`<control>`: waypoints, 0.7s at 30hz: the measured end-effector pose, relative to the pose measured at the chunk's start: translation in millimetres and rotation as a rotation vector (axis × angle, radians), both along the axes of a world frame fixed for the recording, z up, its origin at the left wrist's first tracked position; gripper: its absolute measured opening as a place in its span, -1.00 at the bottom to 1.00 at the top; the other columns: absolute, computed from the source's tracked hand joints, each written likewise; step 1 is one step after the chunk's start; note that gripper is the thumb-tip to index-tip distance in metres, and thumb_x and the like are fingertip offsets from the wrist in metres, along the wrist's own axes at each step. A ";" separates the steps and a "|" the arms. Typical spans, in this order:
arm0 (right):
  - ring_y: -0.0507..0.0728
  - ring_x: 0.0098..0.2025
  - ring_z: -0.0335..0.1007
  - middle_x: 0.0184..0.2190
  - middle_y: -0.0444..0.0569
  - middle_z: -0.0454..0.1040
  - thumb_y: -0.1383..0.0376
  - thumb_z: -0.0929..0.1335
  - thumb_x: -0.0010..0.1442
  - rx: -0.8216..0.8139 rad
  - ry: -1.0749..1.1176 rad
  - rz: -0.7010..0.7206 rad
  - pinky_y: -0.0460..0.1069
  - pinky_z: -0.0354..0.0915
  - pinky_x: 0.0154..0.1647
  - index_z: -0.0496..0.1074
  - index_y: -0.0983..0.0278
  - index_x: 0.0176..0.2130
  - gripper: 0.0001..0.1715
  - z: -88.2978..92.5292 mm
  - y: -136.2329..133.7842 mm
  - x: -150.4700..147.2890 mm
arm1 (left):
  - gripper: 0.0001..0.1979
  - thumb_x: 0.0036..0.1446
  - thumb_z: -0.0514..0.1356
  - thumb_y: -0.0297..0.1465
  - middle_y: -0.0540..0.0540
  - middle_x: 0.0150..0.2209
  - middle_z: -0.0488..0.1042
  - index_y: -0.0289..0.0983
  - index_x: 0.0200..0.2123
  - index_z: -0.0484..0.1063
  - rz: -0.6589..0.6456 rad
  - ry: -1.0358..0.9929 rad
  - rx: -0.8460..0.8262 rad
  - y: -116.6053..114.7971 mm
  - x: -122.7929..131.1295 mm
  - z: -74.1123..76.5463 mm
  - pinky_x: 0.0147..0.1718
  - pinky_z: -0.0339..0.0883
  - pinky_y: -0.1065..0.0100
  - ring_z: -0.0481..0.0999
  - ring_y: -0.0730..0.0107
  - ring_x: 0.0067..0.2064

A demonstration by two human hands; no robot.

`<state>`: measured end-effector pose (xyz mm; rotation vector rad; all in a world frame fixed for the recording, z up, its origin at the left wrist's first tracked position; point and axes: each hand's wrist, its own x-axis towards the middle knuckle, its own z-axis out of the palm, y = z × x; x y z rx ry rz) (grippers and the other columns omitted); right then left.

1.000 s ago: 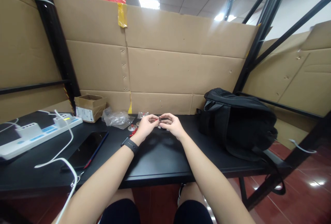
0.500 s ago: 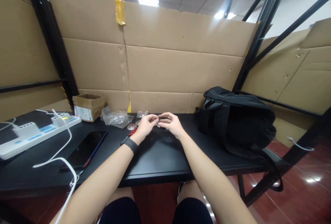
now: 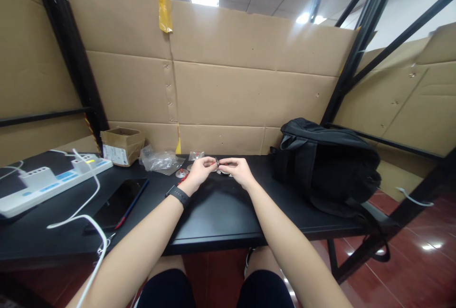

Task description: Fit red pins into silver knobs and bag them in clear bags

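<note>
Now both hands are up, close together over the far part of the black worktop [image 3: 221,218]. The left hand [image 3: 199,169], a dark watch [image 3: 177,195] on its wrist, has thumb and forefinger drawn into a tight pinch. The right hand [image 3: 238,169] mirrors it, fingers curled, its tips meeting the left's. Between those fingertips sits a small dark piece [image 3: 217,161], clamped from both sides and held just above the worktop, not lying on it. It looks blackish and short; its exact shape is too small to make out.

Just beside the left hand lie a few small round metal parts [image 3: 181,173], with a red bit [image 3: 184,181] near the wrist. Further left there's a crumpled clear plastic bag [image 3: 158,161], then an open cardboard box [image 3: 121,144]. A dark phone [image 3: 119,199] lies flat nearer the front edge, next to a white power strip [image 3: 50,182]. Over on the right end, well apart from the hands, sits a black backpack [image 3: 327,165].
</note>
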<state>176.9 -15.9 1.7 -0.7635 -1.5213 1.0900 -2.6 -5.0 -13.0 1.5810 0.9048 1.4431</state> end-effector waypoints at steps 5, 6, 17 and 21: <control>0.21 -0.36 0.60 -0.41 0.05 0.63 0.04 0.54 -0.05 0.060 -0.077 -0.059 0.13 0.51 -0.20 0.61 0.33 -0.30 -0.56 -6.3 6.2 0.1 | -0.61 -0.13 0.44 -0.15 -0.15 -0.33 0.61 -0.32 -0.34 0.53 -0.036 0.008 -0.013 -2.8 0.1 1.0 -0.11 0.48 0.18 0.61 0.23 -0.25; 0.23 -0.36 0.60 -0.41 0.05 0.63 0.05 0.53 -0.04 0.092 -0.114 -0.093 0.13 0.52 -0.21 0.61 0.32 -0.32 -0.60 -7.1 6.8 -0.1 | -0.62 -0.13 0.44 -0.16 -0.15 -0.33 0.61 -0.32 -0.34 0.53 -0.038 0.018 -0.007 -3.1 0.3 1.0 -0.11 0.48 0.18 0.61 0.23 -0.25; 0.19 -0.25 0.63 -0.31 0.01 0.66 0.37 0.40 0.17 0.366 -0.569 -0.280 -0.01 0.48 -0.16 0.63 0.25 -0.29 -0.84 -0.8 0.2 -2.3 | -0.81 -0.01 0.34 -0.30 -0.15 -0.33 0.62 -0.30 -0.35 0.55 0.015 0.168 0.070 -7.5 1.2 4.2 -0.16 0.48 0.23 0.61 0.25 -0.28; 0.12 -0.30 0.60 -0.33 -0.02 0.65 0.41 0.35 0.20 0.498 -0.674 -0.285 -0.06 0.42 -0.20 0.62 0.24 -0.29 -0.78 -1.1 0.3 -2.5 | -0.88 0.01 0.31 -0.36 -0.12 -0.33 0.63 -0.28 -0.35 0.56 0.032 0.232 0.097 -6.7 0.3 2.8 -0.15 0.47 0.25 0.61 0.27 -0.28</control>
